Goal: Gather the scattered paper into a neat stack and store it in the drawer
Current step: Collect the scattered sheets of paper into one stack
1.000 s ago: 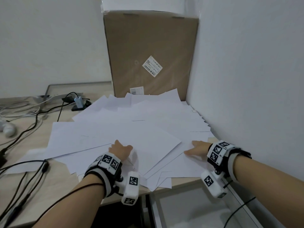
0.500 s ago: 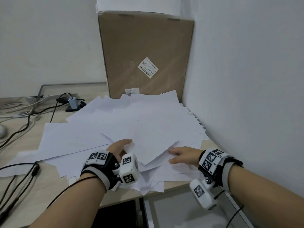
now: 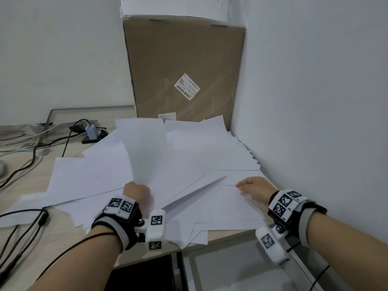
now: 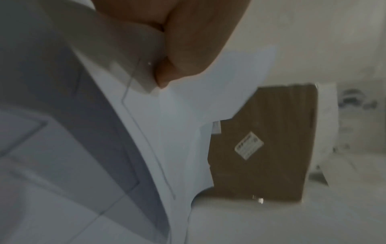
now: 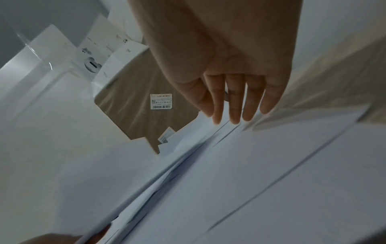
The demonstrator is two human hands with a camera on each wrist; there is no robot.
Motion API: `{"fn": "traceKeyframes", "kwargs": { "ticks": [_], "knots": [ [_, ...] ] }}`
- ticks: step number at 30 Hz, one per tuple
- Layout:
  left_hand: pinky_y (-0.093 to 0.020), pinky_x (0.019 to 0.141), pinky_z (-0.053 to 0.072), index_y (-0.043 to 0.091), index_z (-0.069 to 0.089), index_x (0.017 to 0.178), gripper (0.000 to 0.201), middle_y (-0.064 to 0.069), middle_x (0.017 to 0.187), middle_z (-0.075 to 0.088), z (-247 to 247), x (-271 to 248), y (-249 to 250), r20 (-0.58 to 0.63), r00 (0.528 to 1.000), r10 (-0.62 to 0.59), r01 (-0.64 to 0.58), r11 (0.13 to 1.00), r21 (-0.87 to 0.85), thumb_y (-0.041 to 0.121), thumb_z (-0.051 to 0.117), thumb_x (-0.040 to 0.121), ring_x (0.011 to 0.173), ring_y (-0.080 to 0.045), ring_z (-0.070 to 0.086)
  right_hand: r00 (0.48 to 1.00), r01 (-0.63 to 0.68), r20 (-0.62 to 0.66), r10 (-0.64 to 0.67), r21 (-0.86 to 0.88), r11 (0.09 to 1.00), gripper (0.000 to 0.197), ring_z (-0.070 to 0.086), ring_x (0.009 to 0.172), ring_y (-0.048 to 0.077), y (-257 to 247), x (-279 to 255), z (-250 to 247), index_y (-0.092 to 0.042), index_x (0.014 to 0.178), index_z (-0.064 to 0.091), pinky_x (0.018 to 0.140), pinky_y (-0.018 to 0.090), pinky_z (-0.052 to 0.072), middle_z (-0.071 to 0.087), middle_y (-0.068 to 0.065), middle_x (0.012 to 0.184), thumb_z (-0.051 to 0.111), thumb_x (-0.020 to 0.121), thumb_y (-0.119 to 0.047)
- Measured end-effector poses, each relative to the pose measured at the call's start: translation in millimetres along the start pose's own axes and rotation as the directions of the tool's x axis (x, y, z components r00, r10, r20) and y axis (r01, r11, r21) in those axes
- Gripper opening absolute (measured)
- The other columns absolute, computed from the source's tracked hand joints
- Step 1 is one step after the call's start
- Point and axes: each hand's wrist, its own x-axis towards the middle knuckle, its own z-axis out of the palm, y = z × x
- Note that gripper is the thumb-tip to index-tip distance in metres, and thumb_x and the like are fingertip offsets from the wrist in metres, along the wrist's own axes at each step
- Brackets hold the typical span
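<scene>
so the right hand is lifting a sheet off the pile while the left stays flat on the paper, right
Swapped. In the head view the left hand pinches the lifted sheet; the right hand lies flat on the paper pile. Both wrist views agree.

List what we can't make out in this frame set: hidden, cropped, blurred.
- Sheet count: the scattered paper overlaps itself in the head view.
- Drawer: cut off by the head view's bottom edge; contents unclear.
- Left hand fingers: hidden behind the lifted sheet in the head view, blurred in the left wrist view.
- Label on the cardboard box: print too small.
- Right hand contact with paper: motion-blurred in the right wrist view.
</scene>
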Motion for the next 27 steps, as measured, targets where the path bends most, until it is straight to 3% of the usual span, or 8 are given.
{"fn": "traceKeyframes", "kwargs": {
  "ticks": [3, 6, 10, 12, 15, 18, 22, 27],
  "knots": [
    [-0.014, 0.072, 0.049, 0.004, 0.059, 0.121, 0.031, -0.013, 0.129, 0.061, -7, 8, -14, 0.022, 0.996, -0.085, 0.087, 0.912, -0.401, 0.014, 0.042, 0.098, 0.095, -0.023, 0.062, 0.997, -0.045, -0.07, 0.041, -0.061, 0.997, 0.025, 0.057, 0.096, 0.017, 1, 13, -8, -0.019, 0.074, 0.064, 0.083, 0.024, 0.044, 0.062, 0.0, 0.093, 0.055, 0.088, -0.001],
    [-0.014, 0.041, 0.042, -0.011, 0.052, 0.125, 0.037, -0.031, 0.129, 0.055, -12, 23, -23, 0.049, 0.989, -0.141, 0.144, 0.817, -0.558, 0.005, 0.055, 0.092, 0.08, -0.026, 0.061, 0.996, -0.074, -0.051, 0.068, -0.12, 0.99, 0.013, 0.051, 0.094, 0.017, -6, 27, -11, -0.008, 0.095, 0.066, 0.066, 0.02, 0.042, 0.058, 0.004, 0.097, 0.056, 0.089, -0.002],
    [-0.024, 0.059, 0.038, -0.01, 0.05, 0.127, 0.04, -0.031, 0.131, 0.053, -12, 40, -15, 0.116, 0.987, -0.109, 0.147, 0.902, -0.405, 0.003, 0.059, 0.09, 0.121, -0.044, 0.052, 0.991, -0.126, -0.067, 0.114, -0.212, 0.969, 0.035, 0.052, 0.115, 0.026, -24, 47, -17, 0.0, 0.124, 0.057, 0.082, 0.025, 0.044, 0.058, 0.011, 0.121, 0.059, 0.089, -0.007],
    [-0.028, 0.063, 0.042, -0.01, 0.049, 0.129, 0.042, -0.03, 0.133, 0.052, -8, 51, -4, 0.173, 0.982, -0.079, 0.139, 0.919, -0.37, 0.003, 0.059, 0.09, 0.123, -0.043, 0.051, 0.984, -0.173, -0.089, 0.155, -0.259, 0.95, 0.04, 0.047, 0.127, 0.03, -32, 59, -23, 0.0, 0.128, 0.054, 0.097, 0.031, 0.04, 0.054, 0.016, 0.13, 0.058, 0.09, -0.01],
    [-0.04, 0.084, 0.048, -0.011, 0.051, 0.124, 0.038, -0.027, 0.128, 0.055, 1, 70, 10, 0.199, 0.978, -0.068, 0.135, 0.93, -0.342, 0.005, 0.06, 0.091, 0.12, -0.043, 0.052, 0.979, -0.203, -0.05, 0.197, -0.338, 0.919, 0.03, 0.046, 0.127, 0.032, -43, 74, -29, 0.002, 0.121, 0.053, 0.081, 0.026, 0.037, 0.049, 0.014, 0.11, 0.05, 0.095, -0.013],
    [-0.045, 0.096, 0.046, -0.012, 0.056, 0.114, 0.035, -0.029, 0.12, 0.059, 14, 90, 27, 0.198, 0.979, -0.053, 0.109, 0.953, -0.284, 0.014, 0.062, 0.091, 0.112, -0.043, 0.056, 0.977, -0.214, -0.093, 0.194, -0.341, 0.915, 0.05, 0.05, 0.119, 0.028, -47, 101, -38, 0.006, 0.135, 0.042, 0.072, 0.021, 0.033, 0.049, 0.018, 0.134, 0.056, 0.091, -0.013],
    [-0.019, 0.092, 0.043, -0.003, 0.056, 0.096, 0.024, -0.015, 0.103, 0.058, 29, 110, 61, 0.254, 0.966, -0.04, 0.107, 0.961, -0.255, 0.019, 0.046, 0.101, 0.115, -0.025, 0.052, 0.95, -0.309, -0.15, 0.274, -0.337, 0.889, 0.061, 0.046, 0.128, 0.031, -46, 130, -45, 0.004, 0.142, 0.033, 0.091, 0.029, 0.04, 0.044, 0.018, 0.143, 0.06, 0.091, -0.014],
    [-0.039, 0.101, 0.042, -0.009, 0.052, 0.128, 0.043, -0.024, 0.132, 0.055, 52, 130, 91, 0.264, 0.964, 0.029, -0.005, 0.996, -0.09, 0.011, 0.061, 0.092, 0.125, -0.037, 0.051, 0.932, -0.358, -0.098, 0.348, -0.382, 0.852, 0.071, 0.042, 0.132, 0.033, -42, 153, -47, 0.001, 0.147, 0.023, 0.092, 0.032, 0.04, 0.038, 0.018, 0.146, 0.061, 0.091, -0.022]
  ]
}}
